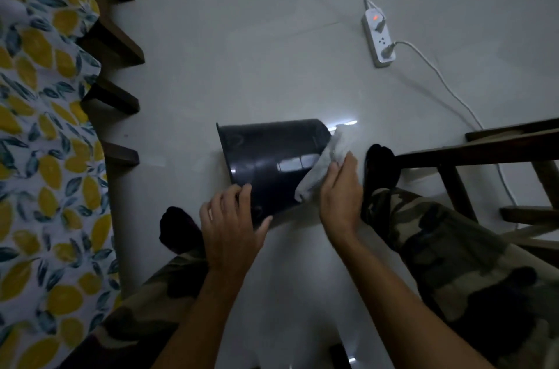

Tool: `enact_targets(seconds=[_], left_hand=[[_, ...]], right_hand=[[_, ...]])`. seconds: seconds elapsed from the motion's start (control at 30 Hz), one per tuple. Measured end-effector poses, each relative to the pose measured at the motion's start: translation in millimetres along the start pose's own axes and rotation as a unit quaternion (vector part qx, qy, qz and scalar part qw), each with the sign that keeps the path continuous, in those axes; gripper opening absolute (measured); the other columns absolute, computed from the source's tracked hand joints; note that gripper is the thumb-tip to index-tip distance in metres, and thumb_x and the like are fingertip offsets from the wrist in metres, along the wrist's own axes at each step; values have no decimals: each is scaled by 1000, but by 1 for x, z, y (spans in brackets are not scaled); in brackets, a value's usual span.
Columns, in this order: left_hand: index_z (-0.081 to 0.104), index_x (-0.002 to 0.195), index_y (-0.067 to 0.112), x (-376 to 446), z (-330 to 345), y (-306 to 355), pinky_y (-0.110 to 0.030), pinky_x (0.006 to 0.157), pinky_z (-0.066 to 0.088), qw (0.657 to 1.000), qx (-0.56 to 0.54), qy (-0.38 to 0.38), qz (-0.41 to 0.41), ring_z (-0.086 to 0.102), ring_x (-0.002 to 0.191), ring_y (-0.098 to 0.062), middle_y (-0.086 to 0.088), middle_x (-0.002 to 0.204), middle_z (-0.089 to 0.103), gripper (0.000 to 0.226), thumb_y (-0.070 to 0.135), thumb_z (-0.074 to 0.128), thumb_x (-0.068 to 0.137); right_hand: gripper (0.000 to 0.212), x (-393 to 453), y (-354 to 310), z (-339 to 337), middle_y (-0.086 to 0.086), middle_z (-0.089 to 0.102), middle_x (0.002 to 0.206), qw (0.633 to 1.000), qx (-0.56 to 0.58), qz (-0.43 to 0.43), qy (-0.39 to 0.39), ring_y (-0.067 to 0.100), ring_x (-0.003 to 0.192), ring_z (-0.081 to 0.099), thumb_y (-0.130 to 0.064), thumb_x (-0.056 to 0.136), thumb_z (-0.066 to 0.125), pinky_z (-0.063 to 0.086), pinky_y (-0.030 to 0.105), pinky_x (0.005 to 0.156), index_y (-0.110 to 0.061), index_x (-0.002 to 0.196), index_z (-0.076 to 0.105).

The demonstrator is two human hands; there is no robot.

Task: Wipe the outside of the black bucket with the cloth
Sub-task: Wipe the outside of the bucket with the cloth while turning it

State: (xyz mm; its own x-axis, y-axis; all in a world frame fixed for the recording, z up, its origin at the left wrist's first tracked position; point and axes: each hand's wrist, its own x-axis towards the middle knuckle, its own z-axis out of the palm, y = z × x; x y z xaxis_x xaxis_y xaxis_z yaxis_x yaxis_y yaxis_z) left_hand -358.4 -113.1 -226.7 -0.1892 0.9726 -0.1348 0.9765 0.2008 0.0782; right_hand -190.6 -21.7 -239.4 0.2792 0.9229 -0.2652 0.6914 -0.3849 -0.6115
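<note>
The black bucket (pixel 269 160) lies tipped on its side on the pale floor between my feet, its glossy wall facing up and its rim to the left. My left hand (pixel 230 223) grips the bucket's near edge and steadies it. My right hand (pixel 340 190) presses a white cloth (pixel 322 167) flat against the bucket's right side; the cloth runs from the bucket's far right corner down along its wall.
A bed with a lemon-print sheet (pixel 45 156) and dark wooden slats (pixel 115 48) fills the left. A white power strip (pixel 378 38) with cables lies on the floor at the back right. A wooden chair frame (pixel 472 153) stands to the right. My camouflage-trousered legs flank the bucket.
</note>
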Motion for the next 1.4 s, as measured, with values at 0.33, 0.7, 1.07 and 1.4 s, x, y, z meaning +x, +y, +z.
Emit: enact_targets(seconds=[0.33, 0.7, 1.07, 1.4], left_hand=[[7, 161, 6, 69, 17, -15, -53, 125, 1, 986, 62, -148, 54, -6, 154, -40, -19, 168, -1, 148, 96, 56, 55], [4, 160, 1, 90, 26, -12, -56, 124, 8, 985, 74, -154, -10, -2, 153, -46, -23, 167, -3, 156, 101, 52, 49], [8, 159, 1, 102, 28, -24, -56, 123, 11, 987, 59, -152, 7, 3, 152, -46, -23, 167, 4, 153, 100, 50, 51], [14, 159, 1, 103, 26, -30, -57, 123, 15, 983, 73, -157, 59, 8, 152, -45, -23, 166, 10, 159, 103, 50, 42]], right_hand=[[65, -30, 39, 65, 12, 13, 170, 882, -235, -359, -192, 33, 157, 11, -48, 109, 11, 26, 56, 121, -12, 162, 22], [53, 104, -9, 92, 3, 31, 166, 975, -143, -169, -15, 28, 155, 22, -35, 108, 26, 22, 47, 125, -20, 157, 39], [54, 23, -3, 102, 20, 23, 166, 968, -119, -219, -30, 38, 155, 15, -23, 109, 25, 17, 53, 126, -2, 159, 28], [38, 121, -29, 87, 2, 58, 143, 934, -215, -283, -32, 27, 130, 54, -40, 98, 39, 42, 45, 102, -28, 123, 65]])
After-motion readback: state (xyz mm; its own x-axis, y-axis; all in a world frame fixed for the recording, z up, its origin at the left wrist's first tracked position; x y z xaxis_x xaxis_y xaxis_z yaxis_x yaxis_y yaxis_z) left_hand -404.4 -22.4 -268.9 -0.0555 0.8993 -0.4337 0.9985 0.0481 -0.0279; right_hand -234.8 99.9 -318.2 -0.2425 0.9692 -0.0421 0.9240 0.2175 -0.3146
